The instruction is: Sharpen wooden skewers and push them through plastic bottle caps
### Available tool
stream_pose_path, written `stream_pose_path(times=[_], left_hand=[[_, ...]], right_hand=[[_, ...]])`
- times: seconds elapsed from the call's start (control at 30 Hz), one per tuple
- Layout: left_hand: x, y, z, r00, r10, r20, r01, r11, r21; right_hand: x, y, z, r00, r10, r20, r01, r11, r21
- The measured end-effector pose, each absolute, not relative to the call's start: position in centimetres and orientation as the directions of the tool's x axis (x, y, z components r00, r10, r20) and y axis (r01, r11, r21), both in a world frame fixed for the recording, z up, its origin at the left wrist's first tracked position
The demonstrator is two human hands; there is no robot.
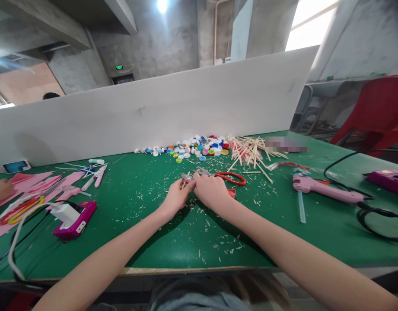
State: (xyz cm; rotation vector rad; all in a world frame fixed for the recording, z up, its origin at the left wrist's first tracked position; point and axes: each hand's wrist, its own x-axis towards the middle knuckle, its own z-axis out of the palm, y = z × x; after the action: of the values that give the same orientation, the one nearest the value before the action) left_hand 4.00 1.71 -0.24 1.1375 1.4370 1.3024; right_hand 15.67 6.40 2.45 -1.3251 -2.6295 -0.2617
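My left hand (176,198) pinches a thin stick (184,183) over the green table (173,255), right hand (211,190) curls round what looks like scissors (231,193); stick's probably light, stiff, snappable, so pinch near the end

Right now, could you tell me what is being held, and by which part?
The left hand pinches a pale stick near one end; what the right hand holds is hidden.

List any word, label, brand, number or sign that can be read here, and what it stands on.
No text can be read with certainty.
Green lit sign on the far wall: characters too small.
Phone screen: too small.
White board: a faint scrawl, not legible.
Magenta power strip by the white plug: any print too small.
Pixelated patch: blurred out.
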Motion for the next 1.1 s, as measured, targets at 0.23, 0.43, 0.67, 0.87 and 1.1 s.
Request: stream_pose_path(times=[0.23, 0.43, 0.67, 0.87, 1.1], left_hand=[[3.9, 1.4, 0.0, -0.250, 0.968, 0.034, 0.161, 0.007, 0.987], [3.7, 1.6, -0.2, -0.253, 0.965, 0.073, 0.221, -0.016, 0.975], [4.0, 1.5, -0.2, -0.261, 0.961, 0.090, 0.228, -0.029, 0.973], [4.1, 1.8, -0.6, -0.286, 0.956, 0.070, 0.219, -0.006, 0.976], [4.2, 1.6, -0.4, -0.267, 0.962, 0.058, 0.202, -0.003, 0.979]], right_hand=[[15.4, 5.9, 2.5, -0.556, 0.784, 0.275, 0.825, 0.562, 0.066], [15.3, 5.7, 2.4, -0.541, 0.797, 0.270, 0.836, 0.544, 0.070], [15.1, 5.7, 2.5, -0.523, 0.810, 0.264, 0.849, 0.524, 0.074], [15.4, 5.9, 3.0, -0.505, 0.818, 0.276, 0.861, 0.502, 0.085], [15.9, 6.9, 2.9, -0.632, 0.737, 0.240, 0.774, 0.617, 0.143]])
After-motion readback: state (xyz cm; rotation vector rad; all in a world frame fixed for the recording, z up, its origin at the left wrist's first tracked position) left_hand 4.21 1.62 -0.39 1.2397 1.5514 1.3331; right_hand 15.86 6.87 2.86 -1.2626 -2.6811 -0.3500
